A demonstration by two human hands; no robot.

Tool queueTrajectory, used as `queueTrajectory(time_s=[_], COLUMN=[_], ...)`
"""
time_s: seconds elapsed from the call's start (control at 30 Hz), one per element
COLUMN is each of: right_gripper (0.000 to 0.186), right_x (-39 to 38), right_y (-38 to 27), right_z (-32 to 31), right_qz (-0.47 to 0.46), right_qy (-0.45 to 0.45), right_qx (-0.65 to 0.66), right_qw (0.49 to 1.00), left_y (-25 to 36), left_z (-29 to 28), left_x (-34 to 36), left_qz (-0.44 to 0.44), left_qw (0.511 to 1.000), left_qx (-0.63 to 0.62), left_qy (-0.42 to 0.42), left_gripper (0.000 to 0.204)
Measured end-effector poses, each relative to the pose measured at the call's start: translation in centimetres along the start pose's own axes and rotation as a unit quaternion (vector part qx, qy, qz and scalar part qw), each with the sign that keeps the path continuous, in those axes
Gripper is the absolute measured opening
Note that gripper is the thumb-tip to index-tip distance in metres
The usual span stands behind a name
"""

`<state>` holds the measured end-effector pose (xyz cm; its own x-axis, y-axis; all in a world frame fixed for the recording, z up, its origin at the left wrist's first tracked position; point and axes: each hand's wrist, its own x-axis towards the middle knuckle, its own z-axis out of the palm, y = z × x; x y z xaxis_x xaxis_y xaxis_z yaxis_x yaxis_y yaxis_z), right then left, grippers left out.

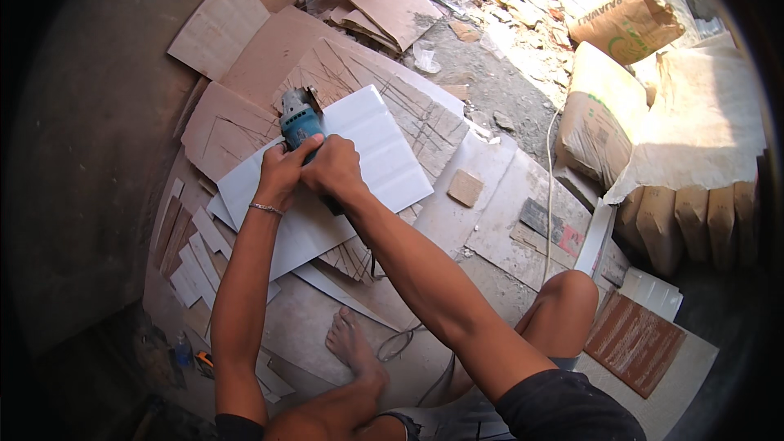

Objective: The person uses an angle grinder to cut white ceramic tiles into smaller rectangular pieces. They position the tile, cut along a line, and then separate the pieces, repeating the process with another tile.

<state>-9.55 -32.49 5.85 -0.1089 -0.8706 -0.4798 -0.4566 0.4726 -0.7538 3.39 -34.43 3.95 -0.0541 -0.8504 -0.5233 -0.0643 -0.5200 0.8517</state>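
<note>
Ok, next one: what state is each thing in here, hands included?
Left hand: closed on the grinder
Right hand: closed on the grinder
Angle grinder: held over the white tile; running or not, cannot tell
White tile: lying flat, partly over the scored board
Scored board: crisscrossed with dark lines
Brown tile: lying flat, streaked pale
Pale cable: lying loosely extended

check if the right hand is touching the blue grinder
Touching. The head view shows the right hand closed around the rear part of the blue grinder.
</note>
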Motion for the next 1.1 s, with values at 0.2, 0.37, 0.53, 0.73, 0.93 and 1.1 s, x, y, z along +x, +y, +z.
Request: queueTrajectory(time_s=[0.2,0.37,0.53,0.73,0.93,1.1], right_gripper=[0.061,0.062,0.057,0.045,0.043,0.042], right_x=[0.9,1.0,0.5,0.2,0.1,-0.1], right_y=[0.8,0.9,0.3,-0.1,-0.1,-0.1], right_z=[0.8,1.0,0.4,-0.2,-0.3,-0.5], right_qz=[-0.008,-0.004,-0.004,0.01,0.008,0.002], right_qy=[0.026,0.024,0.013,-0.007,-0.006,0.002], right_qx=[-0.024,-0.022,-0.013,-0.001,-0.007,0.002], right_qw=[0.999,0.999,1.0,1.0,1.0,1.0], left_y=[0.1,0.3,0.0,0.0,0.0,0.3], left_z=[0.1,0.3,-0.1,0.0,0.1,0.2], left_x=[0.1,-0.1,0.1,0.2,0.1,-0.2], left_qz=[0.002,0.001,0.001,-0.002,0.0,-0.006], left_qw=[1.0,1.0,1.0,1.0,1.0,1.0], left_qx=[0.001,-0.006,-0.003,-0.007,-0.008,-0.006], left_qy=[-0.005,-0.001,-0.001,-0.005,-0.007,-0.009], left_gripper=[0.046,0.045,0.045,0.044,0.043,0.045])
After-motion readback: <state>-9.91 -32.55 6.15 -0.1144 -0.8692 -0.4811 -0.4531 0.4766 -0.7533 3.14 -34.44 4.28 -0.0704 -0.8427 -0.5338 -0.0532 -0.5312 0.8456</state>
